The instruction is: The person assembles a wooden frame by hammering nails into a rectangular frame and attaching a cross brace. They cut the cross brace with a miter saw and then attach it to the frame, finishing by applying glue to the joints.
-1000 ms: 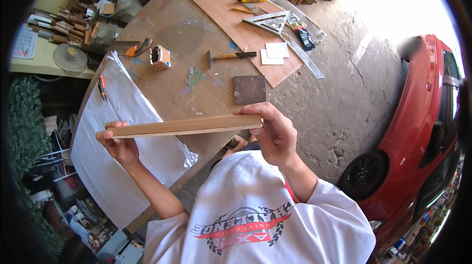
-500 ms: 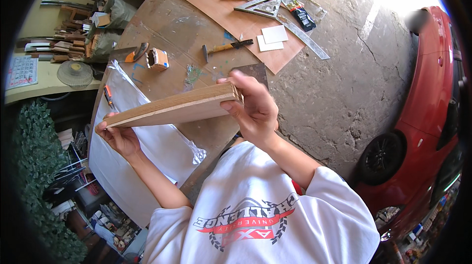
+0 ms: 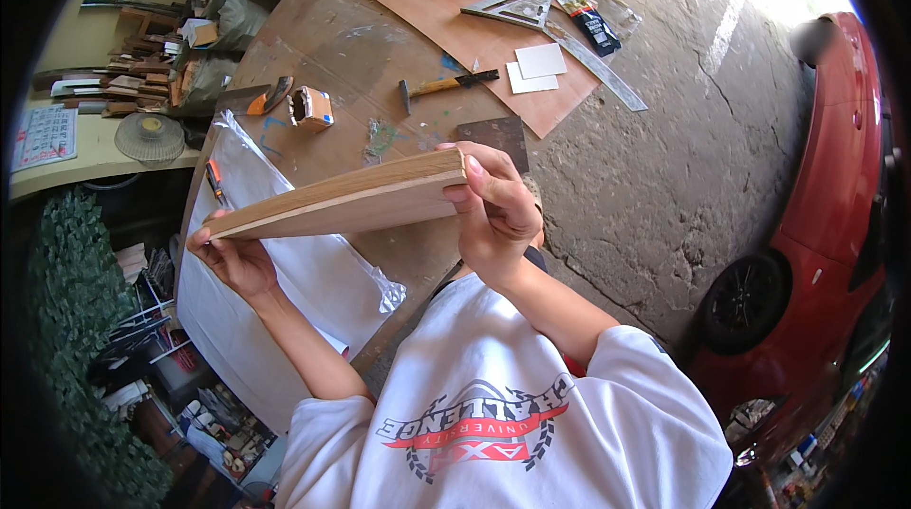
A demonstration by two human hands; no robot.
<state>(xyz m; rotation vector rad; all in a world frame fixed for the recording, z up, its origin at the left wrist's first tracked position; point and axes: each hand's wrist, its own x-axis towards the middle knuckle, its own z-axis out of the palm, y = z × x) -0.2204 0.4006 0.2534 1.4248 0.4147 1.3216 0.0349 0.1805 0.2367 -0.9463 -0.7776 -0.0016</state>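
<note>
Brown paint-spotted worktable (image 3: 294,63) holds a metal-headed hammer (image 3: 444,86) with brown-and-black handle. Left hand (image 3: 237,264) and right hand (image 3: 498,215) grip opposite ends of a tan flat wooden board (image 3: 351,205).

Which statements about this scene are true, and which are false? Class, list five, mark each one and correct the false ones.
1. Both the left hand and right hand hold the wooden board. True.
2. The hammer is in the right hand. False: it lies on the work table.
3. Two white squares lie on the plywood sheet. True.
4. The car is blue. False: it is red.
5. The wooden board lies flat on the work table. False: it is held up at its ends.
</note>
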